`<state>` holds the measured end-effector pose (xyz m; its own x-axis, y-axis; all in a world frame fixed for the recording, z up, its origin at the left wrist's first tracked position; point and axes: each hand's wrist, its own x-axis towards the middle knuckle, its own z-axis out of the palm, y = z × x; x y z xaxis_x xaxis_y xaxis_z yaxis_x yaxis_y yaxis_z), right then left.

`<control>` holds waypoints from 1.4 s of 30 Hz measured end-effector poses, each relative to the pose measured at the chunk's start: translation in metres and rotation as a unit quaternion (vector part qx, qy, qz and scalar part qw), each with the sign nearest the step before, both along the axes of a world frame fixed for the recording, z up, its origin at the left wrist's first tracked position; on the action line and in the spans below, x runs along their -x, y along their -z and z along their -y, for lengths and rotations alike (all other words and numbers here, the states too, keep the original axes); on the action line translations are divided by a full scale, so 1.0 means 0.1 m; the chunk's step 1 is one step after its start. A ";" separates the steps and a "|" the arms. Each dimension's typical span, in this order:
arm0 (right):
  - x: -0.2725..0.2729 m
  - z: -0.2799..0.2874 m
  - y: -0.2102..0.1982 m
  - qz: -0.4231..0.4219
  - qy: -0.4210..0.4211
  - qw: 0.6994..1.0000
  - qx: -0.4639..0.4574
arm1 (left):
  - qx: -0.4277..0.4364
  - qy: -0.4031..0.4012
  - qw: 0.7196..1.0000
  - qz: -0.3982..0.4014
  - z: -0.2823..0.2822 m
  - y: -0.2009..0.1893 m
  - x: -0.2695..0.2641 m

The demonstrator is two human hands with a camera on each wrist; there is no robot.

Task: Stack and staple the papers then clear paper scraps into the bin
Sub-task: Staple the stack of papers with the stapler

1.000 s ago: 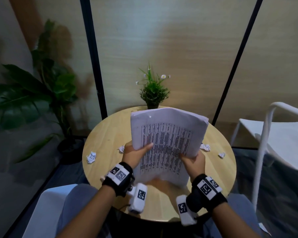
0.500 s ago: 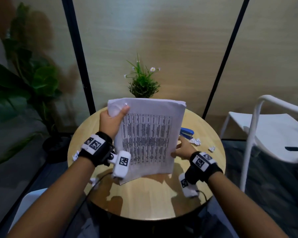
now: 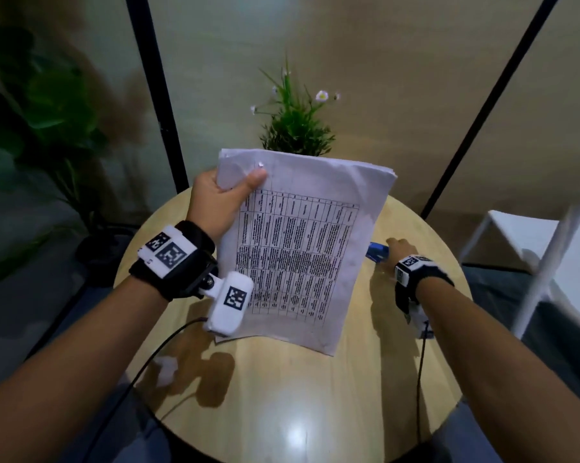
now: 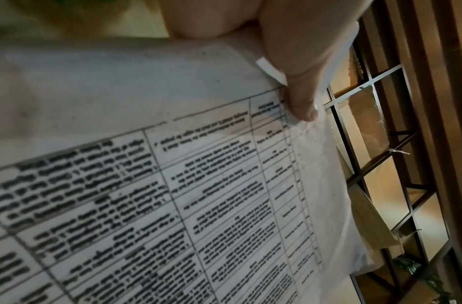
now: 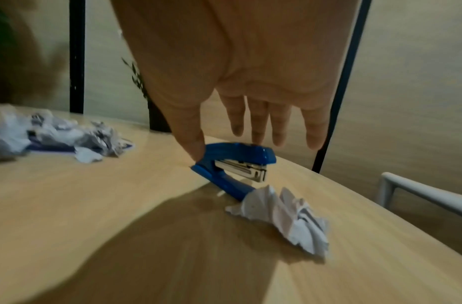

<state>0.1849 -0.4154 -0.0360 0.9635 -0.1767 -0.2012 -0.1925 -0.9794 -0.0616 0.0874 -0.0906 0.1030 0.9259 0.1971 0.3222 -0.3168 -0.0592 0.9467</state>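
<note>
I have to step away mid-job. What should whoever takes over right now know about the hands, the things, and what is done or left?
Left hand: pinches the paper stack by its top left corner, holding it upright above the table.
Right hand: open, fingers spread over the blue stapler, thumb and a fingertip touching it; not yet gripped.
The stapler lies on the table, a crumpled scrap against its front end. More scraps lie in a pile further left.
Done: papers stacked.
Left: grip the stapler, staple the stack, clear the scraps. No bin is in view.
</note>
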 end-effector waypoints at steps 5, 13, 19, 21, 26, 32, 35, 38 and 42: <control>-0.23 0.07 0.20 -0.020 -0.019 1.000 0.006 | 0.005 0.011 1.000 -0.001 0.01 0.07 -0.13; -0.20 -0.08 0.24 0.030 0.069 0.990 -0.123 | 0.006 0.034 0.999 -0.006 -0.02 0.01 -0.04; 0.06 -0.24 -0.37 0.153 0.103 0.928 -0.323 | 0.004 0.032 0.999 -0.003 0.01 -0.06 0.24; 0.19 -0.27 -0.69 0.210 0.107 0.882 -0.408 | 0.006 0.037 0.999 -0.002 0.04 -0.10 0.35; 0.71 -0.39 -1.74 0.342 0.085 0.729 -0.587 | 0.027 0.035 0.999 0.005 0.10 -0.15 0.62; 1.68 -0.73 -2.58 0.465 -0.040 0.596 -0.653 | 0.047 0.037 0.998 -0.002 0.23 -0.10 0.86; 2.04 -1.05 -2.50 0.474 -0.081 0.570 -0.666 | 0.056 0.041 0.998 -0.009 0.30 -0.06 0.96; 2.19 -1.39 -2.24 0.484 -0.098 0.575 -0.652 | 0.051 0.036 0.998 -0.017 0.33 -0.04 1.04; 2.22 -1.74 -1.99 0.501 -0.115 0.612 -0.601 | 0.054 0.048 0.997 -0.006 0.30 -0.01 1.17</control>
<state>-0.0368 -0.2416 0.1631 0.6817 -0.3176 0.6591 0.6656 -0.1048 -0.7389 -0.0294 -0.1204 0.1043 0.9460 0.1392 0.2927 -0.3046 0.0732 0.9497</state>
